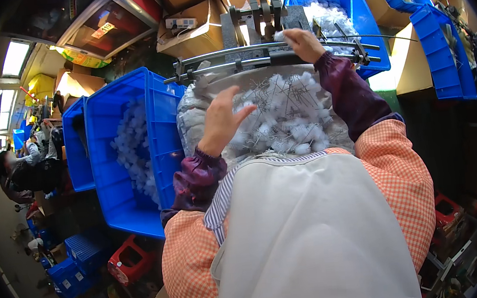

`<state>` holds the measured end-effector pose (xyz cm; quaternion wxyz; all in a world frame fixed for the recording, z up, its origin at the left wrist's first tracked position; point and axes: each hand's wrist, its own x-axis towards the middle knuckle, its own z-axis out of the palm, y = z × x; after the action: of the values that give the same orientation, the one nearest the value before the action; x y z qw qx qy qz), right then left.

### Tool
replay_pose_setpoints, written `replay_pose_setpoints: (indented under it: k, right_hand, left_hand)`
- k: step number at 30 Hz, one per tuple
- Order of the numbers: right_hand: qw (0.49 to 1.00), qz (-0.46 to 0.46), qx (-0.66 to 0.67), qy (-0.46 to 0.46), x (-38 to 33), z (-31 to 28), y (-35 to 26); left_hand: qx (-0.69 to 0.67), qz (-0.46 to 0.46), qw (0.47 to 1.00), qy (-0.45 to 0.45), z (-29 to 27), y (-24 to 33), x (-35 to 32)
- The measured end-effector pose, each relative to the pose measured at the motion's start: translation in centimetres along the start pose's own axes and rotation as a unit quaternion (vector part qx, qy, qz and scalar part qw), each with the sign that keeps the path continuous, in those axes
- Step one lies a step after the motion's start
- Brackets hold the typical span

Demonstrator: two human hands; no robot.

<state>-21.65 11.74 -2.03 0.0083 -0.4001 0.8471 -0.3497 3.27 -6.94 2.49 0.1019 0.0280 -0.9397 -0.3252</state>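
One small white piece (279, 36) is pinched by the right hand (304, 45), while the left hand (221, 121) gapes wide

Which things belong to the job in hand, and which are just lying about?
Likely job: left hand, open; right hand, apparently pinching a white piece; wiry white pile; machine; near left tub; tub beside machine.
Likely lying about: left red stool; open carton; crates.

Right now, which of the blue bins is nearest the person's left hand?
The large blue bin just left of the left hand, with white pieces inside. The smaller blue bin stands beyond it; all others are farther too.
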Motion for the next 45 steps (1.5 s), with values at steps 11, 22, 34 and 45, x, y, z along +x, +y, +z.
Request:
replay_pose_setpoints:
  k: [11,22,34,45]
  right_hand:
    - [0.952,0.082,-0.286,0.069,4.4,2.1,6.8]
    - [0.957,0.151,-0.248,0.022,4.8,1.6,6.5]
    - [0.925,0.226,-0.305,0.035,2.7,0.9,4.9]
    - [0.927,0.179,-0.324,0.054,5.0,5.4,1.0]
  left_hand:
    - [0.083,-0.108,0.972,-0.192,0.5,-4.2,-6.1]
    - [0.11,-0.11,0.979,-0.134,-0.4,-2.5,-5.3]
    - [0.144,-0.07,0.981,-0.107,-4.3,-1.6,-4.6]
    - [0.002,-0.01,1.0,0.011,-5.8,1.3,-1.8]
